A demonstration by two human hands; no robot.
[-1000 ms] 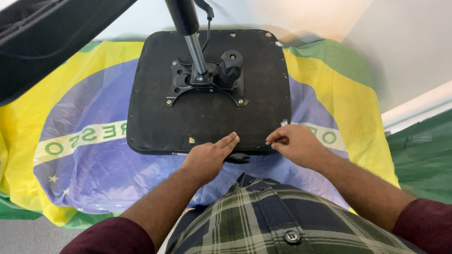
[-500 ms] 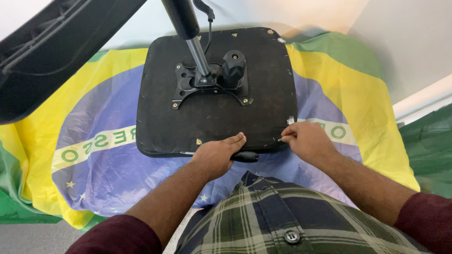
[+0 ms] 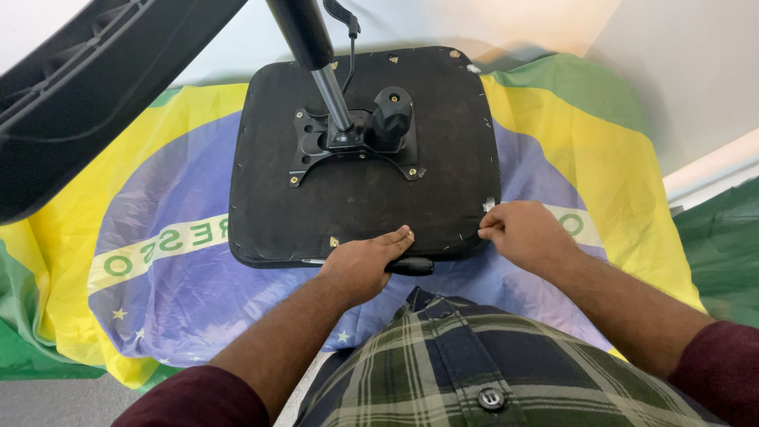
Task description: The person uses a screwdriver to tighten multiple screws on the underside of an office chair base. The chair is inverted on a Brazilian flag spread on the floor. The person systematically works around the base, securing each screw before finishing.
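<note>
Spread under the upturned black chair seat, loose flag cloth could let it slide, since left hand lies flat, grasping nothing, while right hand pinches its near-right edge.

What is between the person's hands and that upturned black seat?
Nothing visible. The left hand already rests flat on the near edge of the seat, and the right hand touches its near right corner.

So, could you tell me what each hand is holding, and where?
The left hand lies flat on the black seat base's near edge, over a black tool handle. The right hand pinches its near right corner.
</note>
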